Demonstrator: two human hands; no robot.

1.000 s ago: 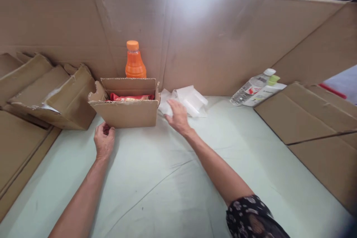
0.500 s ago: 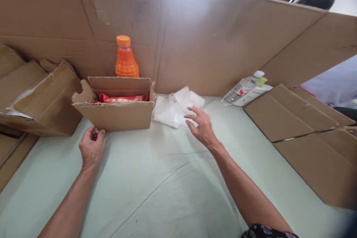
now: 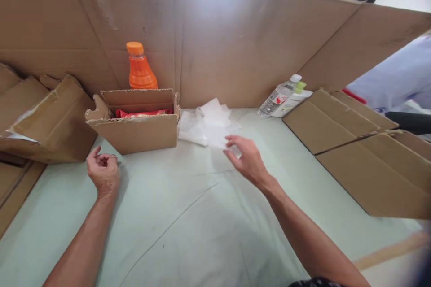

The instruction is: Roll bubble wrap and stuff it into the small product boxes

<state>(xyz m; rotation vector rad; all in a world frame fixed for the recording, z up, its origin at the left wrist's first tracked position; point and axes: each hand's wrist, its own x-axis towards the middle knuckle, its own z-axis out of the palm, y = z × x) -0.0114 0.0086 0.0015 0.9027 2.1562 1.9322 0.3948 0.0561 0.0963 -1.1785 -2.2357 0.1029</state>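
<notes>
My left hand (image 3: 103,172) rests on the pale green cloth (image 3: 188,224) just in front of a small open cardboard box (image 3: 134,132), its fingers curled with nothing in them. A red packet (image 3: 141,113) lies inside the box. My right hand (image 3: 245,158) is to the right of the box, with thumb and fingers pinched on the near edge of a thin white plastic sheet (image 3: 210,125) that lies crumpled beside the box.
An orange bottle (image 3: 139,69) stands behind the box against a tall cardboard wall (image 3: 242,45). A clear bottle (image 3: 278,97) and a white tube (image 3: 293,97) lie at the back right. Flattened cardboard (image 3: 340,119) fills the right side, torn boxes (image 3: 50,116) the left.
My right hand drew back from the white sheet's middle towards me and now pinches its near edge. My left hand came off the box's front corner and curled up. The view shifted right.
</notes>
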